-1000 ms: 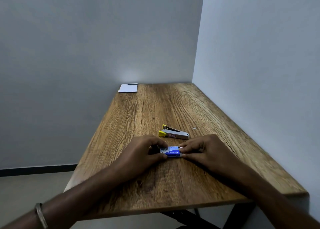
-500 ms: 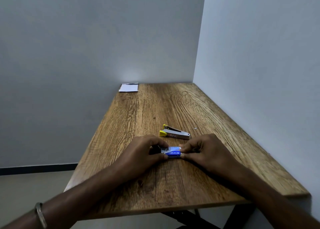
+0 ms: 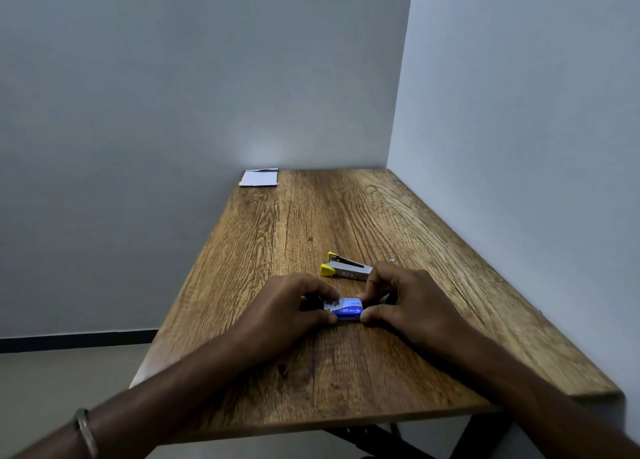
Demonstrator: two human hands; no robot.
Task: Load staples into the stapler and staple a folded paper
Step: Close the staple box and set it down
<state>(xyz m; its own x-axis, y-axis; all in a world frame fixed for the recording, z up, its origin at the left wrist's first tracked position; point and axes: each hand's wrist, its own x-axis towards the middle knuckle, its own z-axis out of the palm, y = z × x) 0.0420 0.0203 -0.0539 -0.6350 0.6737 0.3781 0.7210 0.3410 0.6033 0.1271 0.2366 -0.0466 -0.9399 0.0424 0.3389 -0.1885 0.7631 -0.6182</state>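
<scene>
Stapler (image 3: pixel 346 269): yellow-and-metal body, lying on its side on the wooden table (image 3: pixel 311 372), just beyond the hands, untouched, touching neither hand so far as visible, though the right knuckles overlap its metal end in view. Staple box (image 3: pixel 344 309): small, blue and white, resting on the table just nearer than the stapler, pinched from both ends. Left hand (image 3: pixel 291 306): fingers curled, thumb and fingertips gripping the left end of the box. Right hand (image 3: pixel 405 299): thumb at the near right corner of the box, fingers arched over its far right end, pinching there. Compared with one second earlier: right fingers raised and drawn in over the box end, formerly lying flatter beside it; box in nearly the same place, apparently closed. Whether a flap or inner tray has begun to slide: cannot tell, hidden under the fingers. Judged step: opening the staple box, early in the task; no staples out, stapler not yet opened or loaded. Folded paper (image 3: pixel 259 178): white, lying at the far left corner of the table, well beyond the stapler, untouched. Small pale speck (image 3: pixel 392 259), possibly a loose staple, just right of the stapler. Bangle (image 3: pixel 85 431) on the left wrist, well nearer than the stapler. Next requirement, as judged: tray pushed out, one strip lifted clear.
</scene>
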